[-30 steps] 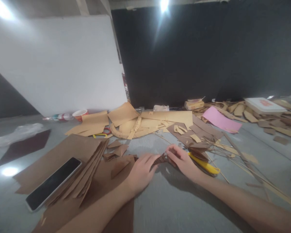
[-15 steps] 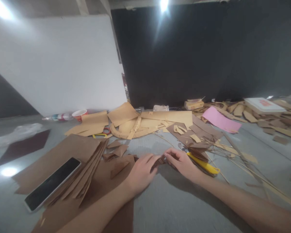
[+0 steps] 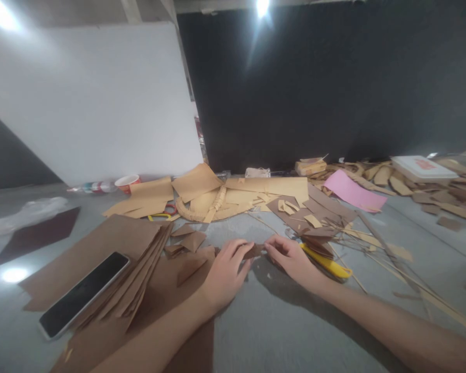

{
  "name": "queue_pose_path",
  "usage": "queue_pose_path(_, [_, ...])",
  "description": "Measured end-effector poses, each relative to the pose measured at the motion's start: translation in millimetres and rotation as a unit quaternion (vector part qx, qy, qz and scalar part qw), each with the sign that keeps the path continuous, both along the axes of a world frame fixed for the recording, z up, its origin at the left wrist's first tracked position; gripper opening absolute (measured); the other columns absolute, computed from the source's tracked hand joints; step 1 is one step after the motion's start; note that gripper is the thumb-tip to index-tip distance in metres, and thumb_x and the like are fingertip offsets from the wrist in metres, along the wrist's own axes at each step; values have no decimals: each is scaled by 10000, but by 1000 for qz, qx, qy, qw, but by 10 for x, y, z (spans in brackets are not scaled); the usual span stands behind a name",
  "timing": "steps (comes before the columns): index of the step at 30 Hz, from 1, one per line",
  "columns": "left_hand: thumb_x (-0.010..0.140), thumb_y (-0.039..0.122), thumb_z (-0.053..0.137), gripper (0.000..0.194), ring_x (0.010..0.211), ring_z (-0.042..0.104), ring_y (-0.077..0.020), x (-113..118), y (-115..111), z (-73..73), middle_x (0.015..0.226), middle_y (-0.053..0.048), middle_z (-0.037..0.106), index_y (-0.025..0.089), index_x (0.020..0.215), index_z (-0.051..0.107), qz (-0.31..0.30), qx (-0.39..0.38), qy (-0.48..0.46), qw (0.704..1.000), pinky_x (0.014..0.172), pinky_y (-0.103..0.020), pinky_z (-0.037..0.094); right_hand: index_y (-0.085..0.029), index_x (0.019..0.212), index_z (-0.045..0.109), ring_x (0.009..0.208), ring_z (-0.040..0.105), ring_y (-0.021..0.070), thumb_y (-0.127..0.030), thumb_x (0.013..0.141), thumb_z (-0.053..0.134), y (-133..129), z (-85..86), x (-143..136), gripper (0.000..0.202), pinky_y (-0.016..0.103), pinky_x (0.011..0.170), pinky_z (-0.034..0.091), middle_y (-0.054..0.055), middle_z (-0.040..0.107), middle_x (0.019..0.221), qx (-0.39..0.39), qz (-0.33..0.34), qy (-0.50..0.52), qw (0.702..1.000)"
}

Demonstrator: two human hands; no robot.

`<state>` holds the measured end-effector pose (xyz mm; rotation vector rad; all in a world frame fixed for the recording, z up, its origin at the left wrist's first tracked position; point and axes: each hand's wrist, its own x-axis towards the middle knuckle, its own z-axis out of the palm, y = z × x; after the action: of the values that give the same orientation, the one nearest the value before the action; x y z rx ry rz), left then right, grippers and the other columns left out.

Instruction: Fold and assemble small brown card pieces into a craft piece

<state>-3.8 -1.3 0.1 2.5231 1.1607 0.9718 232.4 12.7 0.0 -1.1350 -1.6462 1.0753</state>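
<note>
Small brown cardboard piece (image 3: 255, 251) lying with its long axis left to right, folded and creased, left hand (image 3: 226, 272) and right hand (image 3: 291, 259) both pinching its ends

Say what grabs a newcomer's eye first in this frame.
At centre, the left hand and the right hand meet on a small brown cardboard piece held between their fingertips, low over the grey floor. To the left, a dark phone lies on a fanned stack of brown sheets. Just right of the hands lies a yellow utility knife, with a pink sheet bright among the tan scraps behind.
</note>
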Motion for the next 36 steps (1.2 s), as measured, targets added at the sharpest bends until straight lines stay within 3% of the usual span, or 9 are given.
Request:
queue_pose_path(5, [1154, 273, 457, 330, 1134, 717, -242, 4, 18, -31, 1223, -86, 728, 246, 1448, 604, 11, -20, 1, 1000, 1005, -425, 610, -203, 860, 661, 559, 413, 125, -751, 966, 597, -7, 36, -14, 562, 255, 503, 322, -36, 496, 638, -3, 8, 5, 1000])
queue_pose_path(11, [1169, 264, 388, 431, 1056, 714, -234, -6, 36, -63, 1163, -90, 718, 286, 1577, 526, -15, 14, 21, 1000, 933, -413, 632, -210, 830, 625, 562, 438, 124, -759, 969, 583, -37, 77, -13, 568, 262, 528, 344, -34, 516, 640, -27, 8, 11, 1000])
queue_pose_path(17, [1165, 262, 395, 416, 1065, 715, -231, 7, 16, -28, 1156, -87, 720, 285, 1548, 556, -14, -4, 9, 1000, 956, -412, 628, -190, 875, 672, 563, 441, 122, -735, 965, 615, -68, 83, 3, 555, 265, 532, 337, -30, 521, 643, -36, 3, 55, 998])
queue_pose_path(27, [1174, 302, 368, 352, 1152, 716, -232, 33, -13, 65, 1258, -85, 733, 254, 1446, 586, -8, -53, -13, 998, 1027, -424, 603, -187, 1065, 791, 620, 515, 140, -569, 1010, 644, -71, 16, 46, 413, 266, 589, 422, -1, 608, 692, 26, 17, 45, 999])
queue_pose_path(31, [1174, 302, 375, 344, 1153, 721, -236, 20, -1, 38, 1245, -83, 736, 252, 1436, 592, -23, -42, 0, 999, 1022, -430, 609, -195, 1072, 809, 659, 572, 158, -543, 1003, 643, -82, 79, 21, 392, 285, 646, 471, 22, 671, 730, 45, 31, 5, 998])
queue_pose_path(36, [1161, 206, 374, 379, 1120, 724, -222, -20, 18, -43, 1232, -79, 729, 275, 1489, 551, -60, 4, 23, 998, 990, -403, 621, -194, 1003, 784, 617, 534, 149, -621, 1012, 609, -104, 138, 5, 461, 277, 592, 440, 14, 650, 695, 26, 39, -1, 999])
